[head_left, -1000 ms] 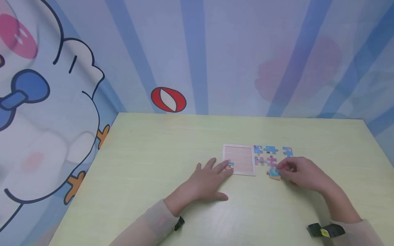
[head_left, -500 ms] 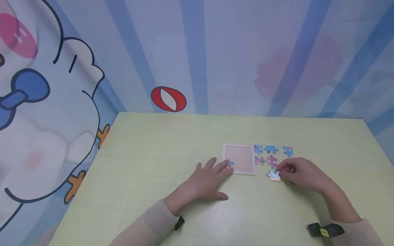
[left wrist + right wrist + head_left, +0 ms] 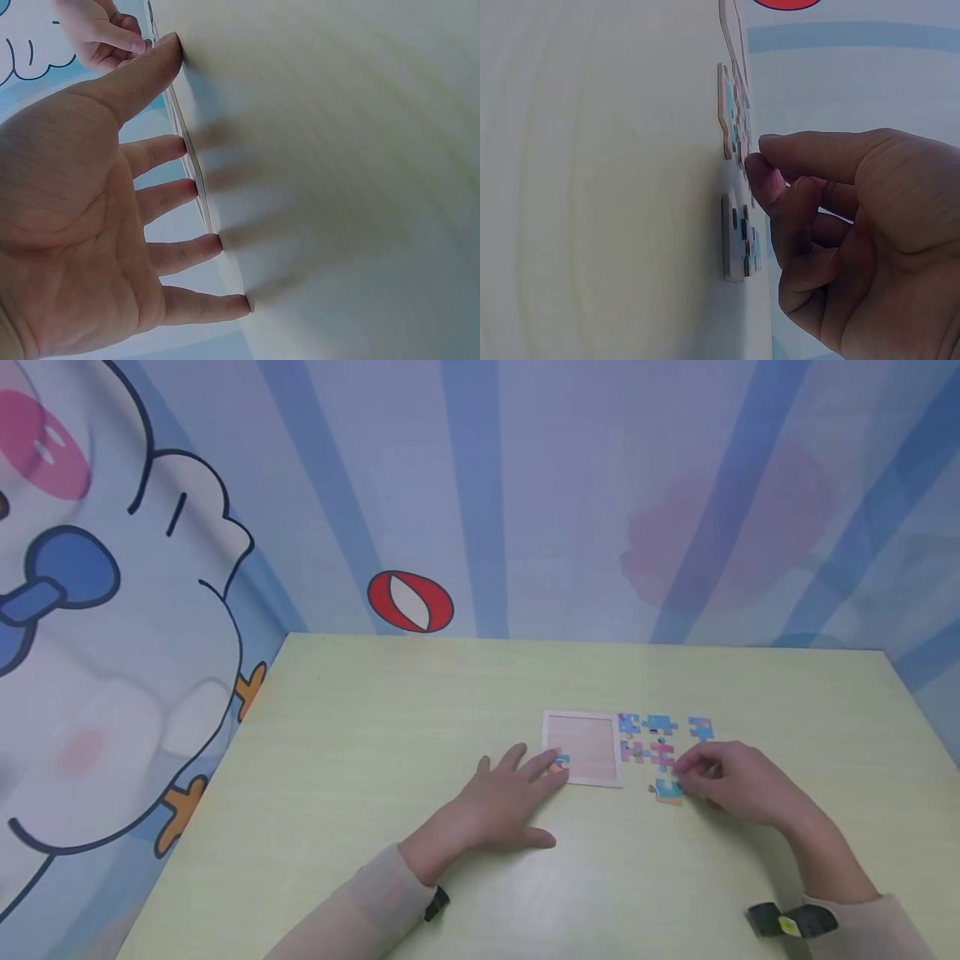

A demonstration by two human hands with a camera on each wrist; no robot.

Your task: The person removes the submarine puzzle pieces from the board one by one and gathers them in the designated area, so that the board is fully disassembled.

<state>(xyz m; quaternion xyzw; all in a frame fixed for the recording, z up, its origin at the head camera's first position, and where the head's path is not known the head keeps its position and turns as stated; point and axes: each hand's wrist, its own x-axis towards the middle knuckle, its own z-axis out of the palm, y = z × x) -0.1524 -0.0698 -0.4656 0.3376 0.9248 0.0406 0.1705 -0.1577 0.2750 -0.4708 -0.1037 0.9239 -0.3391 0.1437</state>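
Note:
A square, light puzzle frame lies on the table, a small puzzle piece in its lower left corner. My left hand spreads flat there, fingertips over the frame's edge and that piece; in the left wrist view the extended fingers reach the surface. To the frame's right, my right hand pinches a blue puzzle piece with an orange edge between thumb and forefinger, its top right part covered by the fingertips. The right wrist view shows this piece close over the table.
Several loose puzzle pieces lie between the frame and my right hand, one a little apart. Beneath that hand, more pieces show in the right wrist view. A patterned wall borders the table's back edge.
The blue and orange piece has tipped, caught the light, then come down slightly nearer to me, at my right fingertips. Both hands have stayed in place.

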